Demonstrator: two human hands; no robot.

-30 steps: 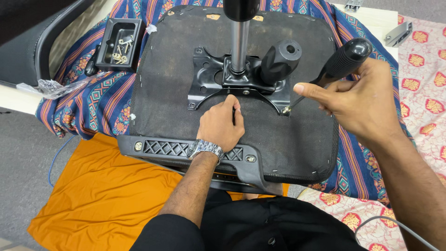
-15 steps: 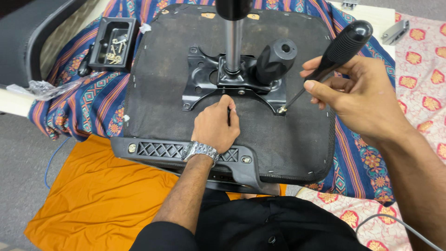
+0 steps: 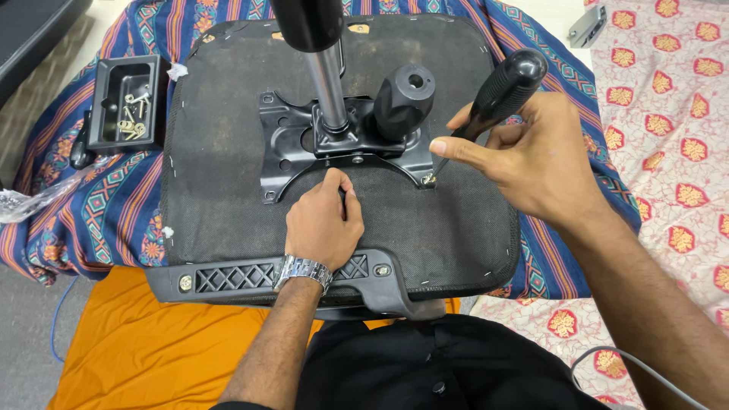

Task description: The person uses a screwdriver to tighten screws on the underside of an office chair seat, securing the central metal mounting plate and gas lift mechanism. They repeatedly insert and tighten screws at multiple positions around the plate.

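Lowered since the earlier frame, the right hand (image 3: 531, 156) grips a black-handled screwdriver (image 3: 497, 95), tip at a screw (image 3: 430, 180) on the metal plate (image 3: 292, 148). Left hand (image 3: 325, 224), loosely curled and holding nothing, rests on the upturned chair seat (image 3: 228, 99) just below that plate.

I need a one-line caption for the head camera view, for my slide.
Right hand drives a black-handled screwdriver into a corner screw of the mounting plate under an upturned chair seat; left hand steadies it.
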